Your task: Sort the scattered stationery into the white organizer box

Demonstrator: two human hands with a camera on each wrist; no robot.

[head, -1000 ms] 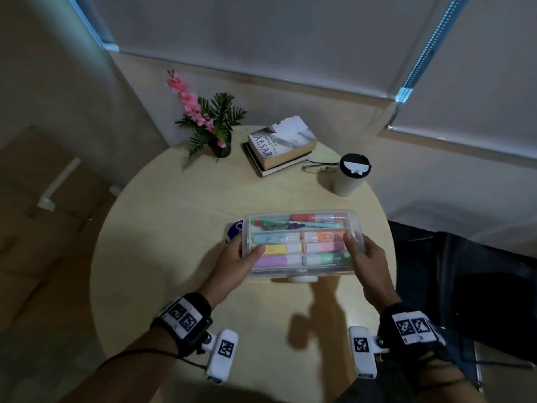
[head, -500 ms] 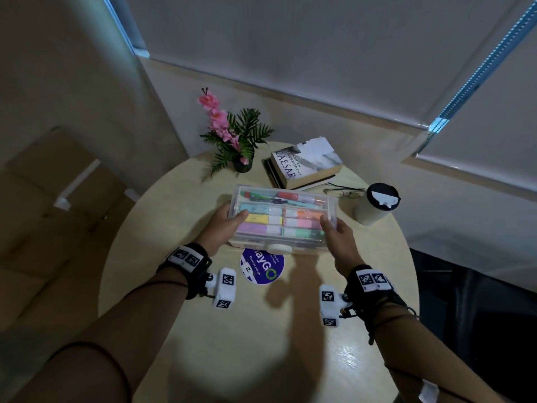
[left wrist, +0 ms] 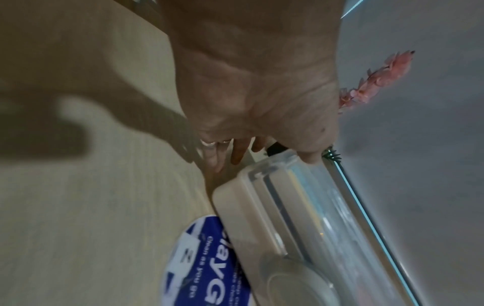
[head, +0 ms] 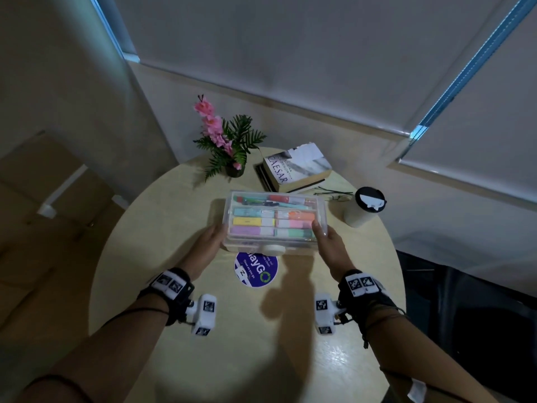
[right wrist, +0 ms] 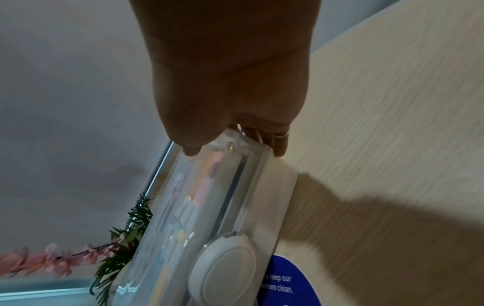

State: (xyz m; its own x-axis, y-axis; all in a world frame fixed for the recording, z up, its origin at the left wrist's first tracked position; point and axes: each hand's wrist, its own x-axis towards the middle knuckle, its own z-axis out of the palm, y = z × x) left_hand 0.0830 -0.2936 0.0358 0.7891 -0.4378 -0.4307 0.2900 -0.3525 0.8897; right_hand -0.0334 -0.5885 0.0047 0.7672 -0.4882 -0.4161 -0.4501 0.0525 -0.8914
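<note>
The white organizer box [head: 274, 219] has a clear lid down over it, and rows of pastel highlighters and pens show through. It is at the middle of the round table [head: 162, 216], and I cannot tell whether it rests there or hovers just above. My left hand [head: 213, 237] grips its left end, thumb on the lid edge and fingers along the underside. My right hand [head: 325, 242] grips the right end the same way. In the left wrist view my left hand [left wrist: 256, 93] holds the box [left wrist: 301, 207]. In the right wrist view my right hand [right wrist: 228, 82] holds the box [right wrist: 222, 196], with its round white latch nearer the camera.
A round blue sticker [head: 255, 269] lies on the table just in front of the box. Behind the box are a pink flower plant [head: 229, 146], stacked books [head: 296, 167], glasses [head: 334, 194] and a lidded paper cup [head: 363, 210] at the right.
Both hands have carried the box away from me toward the books and plant. The blue sticker it covered now shows in front of it.
</note>
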